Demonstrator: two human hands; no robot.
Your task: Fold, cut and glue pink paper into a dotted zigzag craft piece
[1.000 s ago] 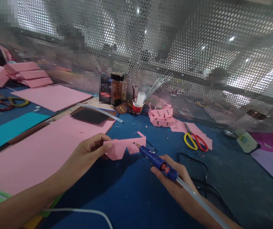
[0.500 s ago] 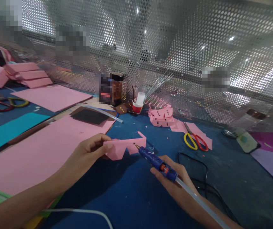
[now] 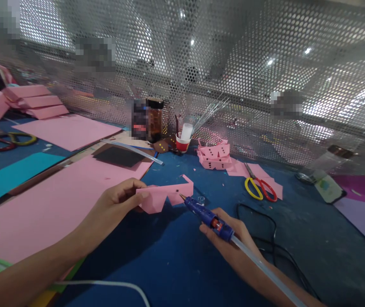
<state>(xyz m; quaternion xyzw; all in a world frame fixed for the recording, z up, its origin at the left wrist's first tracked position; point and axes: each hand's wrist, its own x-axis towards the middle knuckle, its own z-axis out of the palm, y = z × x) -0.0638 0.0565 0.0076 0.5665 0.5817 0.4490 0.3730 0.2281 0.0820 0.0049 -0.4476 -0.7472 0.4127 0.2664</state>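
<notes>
Between thumb and fingers, my left hand (image 3: 123,198) pinches a pink paper cutout (image 3: 155,199) with a notched lower edge and a bent tab at its right end. A small dark square (image 3: 177,191) sits on the cutout's right half. My right hand (image 3: 230,241) is wrapped round a blue hot glue gun (image 3: 206,216), with a long clear glue stick (image 3: 262,266) running out of its back end. The gun's nozzle points at the cutout near the dark square; whether it touches the paper I cannot tell.
Pink dotted cutouts (image 3: 214,157) are stacked beyond my hands. Yellow-and-red scissors (image 3: 259,187) lie to the right, above a black cord (image 3: 274,232). A red-and-white cup (image 3: 182,144) holds clear sticks beside a brown jar (image 3: 155,121). Large pink sheets (image 3: 57,200) cover the left; a perforated metal screen (image 3: 249,76) stands behind.
The glue gun's nozzle has drawn slightly off the dark square, which now shows more fully. My left hand keeps its pinch on the paper; the whole view shifts slightly left.
</notes>
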